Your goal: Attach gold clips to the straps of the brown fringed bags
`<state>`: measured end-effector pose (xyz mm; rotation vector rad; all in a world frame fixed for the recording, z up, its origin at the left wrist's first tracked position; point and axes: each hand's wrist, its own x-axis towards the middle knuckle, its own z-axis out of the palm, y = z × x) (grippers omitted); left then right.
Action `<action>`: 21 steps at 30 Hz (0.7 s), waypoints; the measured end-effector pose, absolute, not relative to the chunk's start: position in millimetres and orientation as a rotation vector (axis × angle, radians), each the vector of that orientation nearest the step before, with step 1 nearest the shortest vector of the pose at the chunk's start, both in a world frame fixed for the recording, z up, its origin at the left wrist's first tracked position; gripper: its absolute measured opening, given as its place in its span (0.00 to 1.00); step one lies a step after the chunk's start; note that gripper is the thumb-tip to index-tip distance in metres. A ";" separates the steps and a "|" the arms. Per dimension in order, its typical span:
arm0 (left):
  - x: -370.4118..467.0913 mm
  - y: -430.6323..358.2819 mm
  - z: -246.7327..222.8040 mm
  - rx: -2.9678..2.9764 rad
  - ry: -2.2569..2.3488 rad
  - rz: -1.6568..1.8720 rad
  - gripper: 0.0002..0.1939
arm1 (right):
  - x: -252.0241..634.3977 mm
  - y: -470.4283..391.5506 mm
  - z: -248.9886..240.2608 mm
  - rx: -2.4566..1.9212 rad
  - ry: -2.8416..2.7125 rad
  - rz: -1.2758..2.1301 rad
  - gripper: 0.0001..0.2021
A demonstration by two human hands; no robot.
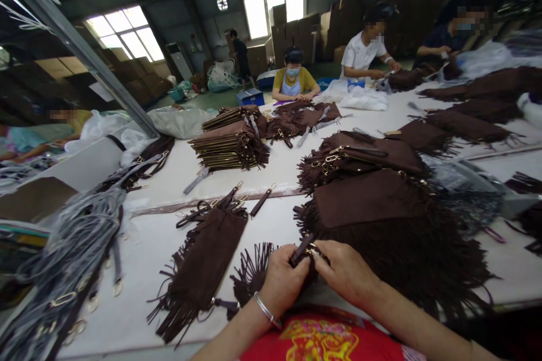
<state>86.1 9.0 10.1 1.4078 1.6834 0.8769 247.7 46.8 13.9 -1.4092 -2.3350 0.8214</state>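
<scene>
Both hands meet just inside the near edge of the white table [131, 287], above a dark brown fringed piece [249, 277] that lies partly hidden beneath them. The left hand [285, 277], with a silver bangle [266, 309] at its wrist, is mostly closed, its thumb and fingers pinching a short dark strap [302, 249]. The right hand [348, 268] is also mostly closed, its fingertips at a gold-coloured metal fitting [313, 248] right beside the strap; exactly how the two join is too small to tell. To the left, nearer the table's left edge, a brown fringed pouch [207, 254] lies flat and slanted, with small straps and gold clasps about its far end and another strap by its near end. A single loose strap [262, 201] lies just beyond it, apart from the pouch. Right of the hands, a large heap of fringed pouches [368, 200] reaches toward the near edge. Farther across the table stands a neat stack of pouches [226, 146], their edges in layers. Along the left edge runs a tangle of plastic-wrapped straps [84, 231] with metal rings. At the far edge sits a person in a yellow top and mask [296, 82], hands down by more brown pieces [296, 121].
</scene>
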 end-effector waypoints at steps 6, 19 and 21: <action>85.9 9.4 3.8 1.476 1.737 0.843 0.08 | 253.2 47.5 20.9 -1.372 -2.268 0.966 0.10; 78.3 12.2 3.4 1.683 1.743 0.714 0.09 | 263.2 34.3 20.6 -1.253 -2.272 1.000 0.09; 74.2 14.5 9.5 1.648 1.675 0.665 0.10 | 271.8 40.8 27.9 -1.197 -2.171 1.210 0.09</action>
